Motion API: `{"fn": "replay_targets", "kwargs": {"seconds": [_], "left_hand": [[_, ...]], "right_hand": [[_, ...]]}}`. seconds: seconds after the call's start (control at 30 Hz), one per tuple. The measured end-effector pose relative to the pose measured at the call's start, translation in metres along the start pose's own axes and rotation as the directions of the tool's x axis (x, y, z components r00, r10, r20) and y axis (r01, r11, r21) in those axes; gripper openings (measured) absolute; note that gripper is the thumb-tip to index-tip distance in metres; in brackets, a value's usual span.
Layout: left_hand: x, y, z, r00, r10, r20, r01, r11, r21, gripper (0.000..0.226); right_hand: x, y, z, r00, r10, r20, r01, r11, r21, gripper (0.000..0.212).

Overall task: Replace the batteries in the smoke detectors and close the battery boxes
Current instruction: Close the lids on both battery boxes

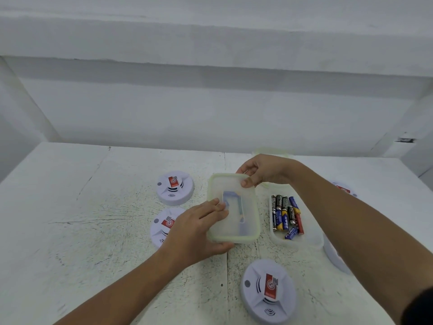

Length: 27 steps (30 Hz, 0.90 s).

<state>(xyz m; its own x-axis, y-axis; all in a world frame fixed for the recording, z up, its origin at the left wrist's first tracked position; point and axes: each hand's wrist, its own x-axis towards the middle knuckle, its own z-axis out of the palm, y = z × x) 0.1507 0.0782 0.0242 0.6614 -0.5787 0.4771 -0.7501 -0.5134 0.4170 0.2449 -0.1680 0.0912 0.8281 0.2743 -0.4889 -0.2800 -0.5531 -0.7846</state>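
Note:
A translucent plastic box lid (243, 200) with a green rim sits at the table's middle, over a box with blurred bluish contents showing through. My left hand (199, 231) holds its near-left edge, fingers on top and thumb under the near rim. My right hand (262, 171) pinches its far-right corner. To the right, an open translucent box (302, 240) holds several batteries (286, 215). White round smoke detectors with red labels lie around: one at the far left (175, 188), one partly under my left hand (161, 227), one near the front (268, 290).
Another detector (344, 190) shows behind my right forearm, and a white round object (334, 255) lies under that arm. A second lid's green rim (273, 151) shows behind my right hand. The white table (93, 219) meets a white wall at the back.

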Motion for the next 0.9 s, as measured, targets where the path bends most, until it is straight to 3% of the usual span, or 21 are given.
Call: {"fn": "replay_targets", "kwargs": {"seconds": [0.33,0.5,0.63,0.73,0.9], "left_hand": [[0.004,-0.003,-0.005,0.992,-0.127,0.022,0.129,0.983,-0.134,0.069],[0.012,0.001,-0.018,0.975,-0.153,0.158,0.171,0.98,-0.104,0.084],[0.038,0.007,-0.028,0.944,-0.171,0.284,0.196,0.979,-0.06,0.068],[0.066,0.002,-0.02,0.948,-0.188,0.257,0.209,0.976,-0.054,0.046],[0.11,-0.006,0.002,0.935,-0.281,0.217,0.278,0.96,0.047,0.021]], "right_hand": [[0.01,0.003,-0.005,0.998,-0.013,0.054,0.014,1.0,-0.028,0.032],[0.005,0.002,-0.001,0.998,-0.053,0.015,0.054,0.996,-0.075,0.033],[0.001,-0.002,0.004,0.996,-0.076,-0.041,0.067,0.981,-0.184,0.031],[-0.003,-0.002,0.003,0.989,-0.105,-0.106,0.077,0.969,-0.235,0.035],[-0.013,0.012,-0.013,0.949,-0.095,-0.301,0.07,0.993,-0.094,0.027]]}}
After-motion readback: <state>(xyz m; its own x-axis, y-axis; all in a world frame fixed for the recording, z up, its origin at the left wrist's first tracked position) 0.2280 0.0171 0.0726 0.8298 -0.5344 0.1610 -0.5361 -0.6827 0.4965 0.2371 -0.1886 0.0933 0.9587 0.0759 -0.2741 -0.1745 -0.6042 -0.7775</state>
